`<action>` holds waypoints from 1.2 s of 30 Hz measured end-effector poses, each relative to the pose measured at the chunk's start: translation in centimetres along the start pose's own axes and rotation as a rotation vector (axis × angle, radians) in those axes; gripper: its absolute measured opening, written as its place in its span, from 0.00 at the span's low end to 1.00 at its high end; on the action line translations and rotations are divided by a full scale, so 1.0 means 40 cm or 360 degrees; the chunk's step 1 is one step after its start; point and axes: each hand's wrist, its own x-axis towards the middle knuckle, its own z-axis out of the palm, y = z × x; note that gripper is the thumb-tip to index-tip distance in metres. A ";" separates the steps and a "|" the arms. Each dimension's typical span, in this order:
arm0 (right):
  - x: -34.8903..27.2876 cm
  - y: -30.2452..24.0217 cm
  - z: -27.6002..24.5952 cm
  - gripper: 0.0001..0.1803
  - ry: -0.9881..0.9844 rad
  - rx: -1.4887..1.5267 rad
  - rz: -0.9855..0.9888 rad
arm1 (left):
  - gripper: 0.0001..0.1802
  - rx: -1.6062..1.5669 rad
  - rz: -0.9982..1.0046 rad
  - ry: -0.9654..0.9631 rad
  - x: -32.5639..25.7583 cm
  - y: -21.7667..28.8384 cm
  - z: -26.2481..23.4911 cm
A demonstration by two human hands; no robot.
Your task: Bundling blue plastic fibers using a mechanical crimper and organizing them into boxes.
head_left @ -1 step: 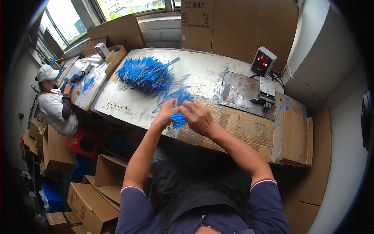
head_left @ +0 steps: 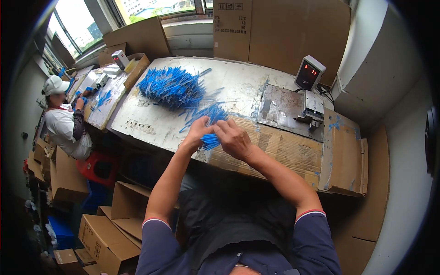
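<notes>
In the middle of the view my two hands meet at the near edge of the white workbench (head_left: pixel 137 110). Closed around a bundle of thin blue sticks (head_left: pixel 211 142) are my left hand (head_left: pixel 197 131) and my right hand (head_left: pixel 233 138). The bundle's even ends point toward me below the fingers; the grip itself is partly hidden by the knuckles. Just beyond the fingertips, loose blue sticks (head_left: pixel 211 112) are spread on the bench. Farther left lies a large heap of the same blue, partly clear sticks (head_left: pixel 172 87).
Right of my hands are a corrugated cardboard sheet (head_left: pixel 275 146), a metal plate (head_left: pixel 282 107) with a small machine (head_left: pixel 313 107), and a red-digit display box (head_left: pixel 310 72). A co-worker (head_left: pixel 64 119) handles blue pieces at the left bench. Open cartons (head_left: pixel 110 238) stand lower left.
The red digits on the display box differ. My hands and the bundle stay in almost the same place.
</notes>
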 end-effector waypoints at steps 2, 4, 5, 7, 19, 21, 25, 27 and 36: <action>-0.003 -0.003 -0.003 0.05 -0.0109 -0.0123 -0.0021 | 0.12 0.0009 0.0019 -0.0030 -0.012 0.002 0.018; -0.004 0.002 -0.014 0.03 -0.0207 -0.0145 -0.0110 | 0.09 0.0040 0.0056 -0.0094 -0.011 -0.021 0.005; -0.001 0.005 -0.018 0.03 -0.0301 -0.0163 -0.0190 | 0.06 0.0079 0.0085 -0.0163 -0.007 -0.045 -0.007; -0.018 0.031 -0.044 0.02 -0.0438 -0.0222 -0.0145 | 0.06 -0.0013 0.0107 -0.0130 -0.015 -0.048 -0.003; -0.085 0.040 -0.081 0.08 -0.0434 -0.0208 -0.0274 | 0.06 -0.0211 -0.0153 -0.0317 -0.058 0.014 0.072; -0.099 0.022 -0.079 0.07 -0.0538 -0.0156 -0.0183 | 0.06 -0.0309 -0.0262 -0.0246 -0.069 -0.001 0.057; -0.139 0.032 -0.054 0.08 -0.0524 0.0002 0.0023 | 0.07 -0.0373 -0.0241 -0.0098 -0.076 -0.030 0.066; -0.176 0.047 -0.047 0.08 -0.0432 0.0065 0.0086 | 0.08 -0.0502 -0.0155 -0.0157 -0.062 -0.030 0.105; -0.186 0.071 -0.050 0.14 0.0139 0.0391 0.0872 | 0.09 -0.0653 -0.0242 -0.0164 -0.052 -0.047 0.094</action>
